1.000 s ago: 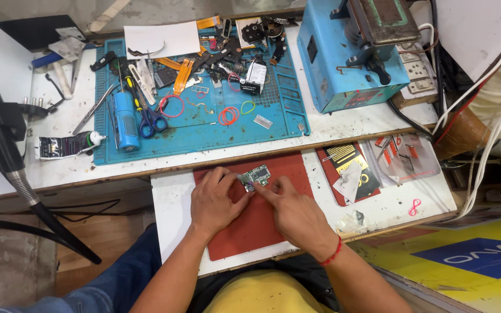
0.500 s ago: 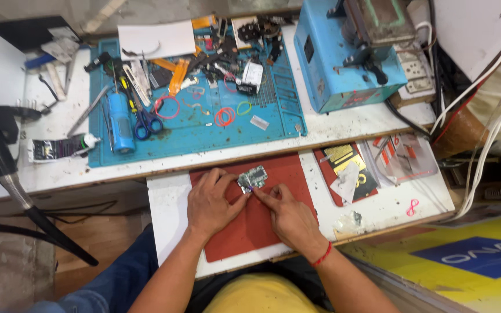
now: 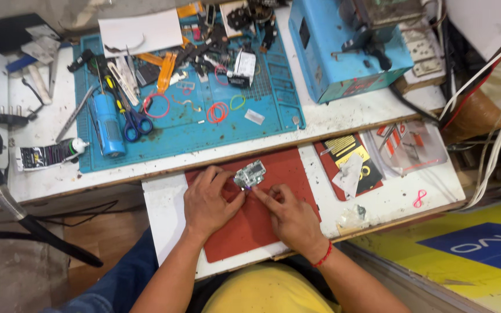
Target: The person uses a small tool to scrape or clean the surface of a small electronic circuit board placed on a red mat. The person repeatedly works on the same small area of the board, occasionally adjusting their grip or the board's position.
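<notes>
At mid-frame, the left hand [image 3: 209,204] and right hand [image 3: 288,215] both pinch a small circuit board [image 3: 250,174] (metal-shielded, tilted) over the red mat [image 3: 288,168]. Scissors [image 3: 136,123] lie on the blue mat [image 3: 273,87] at upper left.

Bare red mat [image 3: 250,229] beneath both hands; cluttered blue mat [image 3: 273,95] beyond.

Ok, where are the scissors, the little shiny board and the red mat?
scissors [image 3: 137,122], head view, on the blue handles.
little shiny board [image 3: 250,174], head view, its middle, between both hands' fingertips.
red mat [image 3: 288,168], head view, bare part right of the board.
</notes>
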